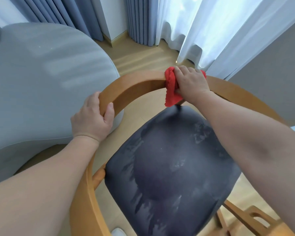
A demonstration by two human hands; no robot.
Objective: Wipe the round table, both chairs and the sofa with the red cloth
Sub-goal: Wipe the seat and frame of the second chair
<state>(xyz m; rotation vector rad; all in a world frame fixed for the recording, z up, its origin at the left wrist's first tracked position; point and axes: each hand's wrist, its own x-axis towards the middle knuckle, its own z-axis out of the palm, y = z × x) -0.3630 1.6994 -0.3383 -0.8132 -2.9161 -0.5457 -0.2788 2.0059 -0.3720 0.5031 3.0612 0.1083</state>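
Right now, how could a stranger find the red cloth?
Look at the wooden chair with the dark seat, beside the grey sofa. Follow its curved back rail to the far side, where the right hand grips the red cloth against the wood. Nothing else here is red.

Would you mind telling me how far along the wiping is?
Done: unclear; the seat shows pale streaks. In hand: the right hand holds the cloth on the chair rail, which the left hand grips. Left: probably the sofa beside it; the table is out of view.
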